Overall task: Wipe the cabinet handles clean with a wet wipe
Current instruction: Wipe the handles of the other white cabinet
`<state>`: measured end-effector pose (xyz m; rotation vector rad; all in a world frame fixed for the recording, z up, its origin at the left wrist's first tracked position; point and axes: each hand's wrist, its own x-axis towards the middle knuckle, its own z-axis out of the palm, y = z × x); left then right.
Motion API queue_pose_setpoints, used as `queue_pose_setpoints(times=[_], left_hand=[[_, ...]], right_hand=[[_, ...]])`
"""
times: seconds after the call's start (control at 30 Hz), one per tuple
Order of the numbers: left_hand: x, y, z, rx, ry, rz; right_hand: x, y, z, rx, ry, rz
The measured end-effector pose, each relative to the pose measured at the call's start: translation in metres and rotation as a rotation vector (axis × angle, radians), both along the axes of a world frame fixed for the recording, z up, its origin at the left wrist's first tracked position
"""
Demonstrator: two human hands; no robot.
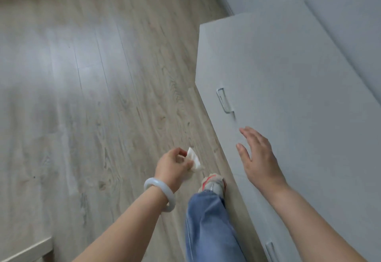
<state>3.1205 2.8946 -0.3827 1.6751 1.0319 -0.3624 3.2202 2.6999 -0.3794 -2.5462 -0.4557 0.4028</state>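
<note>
Wood-grain floor point(92, 97) runs beside a pale grey cabinet point(288, 88). Below the handle point(225, 100), the right hand point(257, 158) hovers flat against the cabinet front with fingers spread and nothing in it; whether it touches the panel is unclear. Left of the cabinet, over the floor, the left hand point(173, 166) pinches a folded white wipe point(194, 160), a pale bangle point(159, 194) on its wrist. A jeans leg point(208, 226) and shoe point(212, 182) stand at the cabinet's base. A second handle point(270, 250) shows lower down.
</note>
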Motion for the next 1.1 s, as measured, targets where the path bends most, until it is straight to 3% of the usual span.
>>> queue_pose_setpoints(times=[0.2, 0.3, 0.47, 0.67, 0.9, 1.1], left_hand=[[0.089, 0.012, -0.031, -0.062, 0.017, 0.084], [0.133, 0.020, -0.046, -0.078, 0.035, 0.117], [0.201, 0.024, -0.075, -0.096, 0.030, 0.117], [0.253, 0.021, -0.094, -0.150, 0.022, 0.112], [0.253, 0.012, -0.113, -0.468, 0.068, 0.452], [0.252, -0.010, -0.121, -0.534, 0.080, 0.600]], right_hand=[[0.150, 0.032, -0.030, -0.116, -0.154, 0.080], [0.194, 0.054, -0.055, -0.196, -0.114, 0.030], [0.186, 0.067, -0.098, -0.320, -0.254, -0.055], [0.188, 0.068, -0.104, -0.359, -0.344, -0.065], [0.189, 0.067, -0.107, -0.367, -0.380, -0.055], [0.190, 0.068, -0.109, -0.358, -0.398, -0.065]])
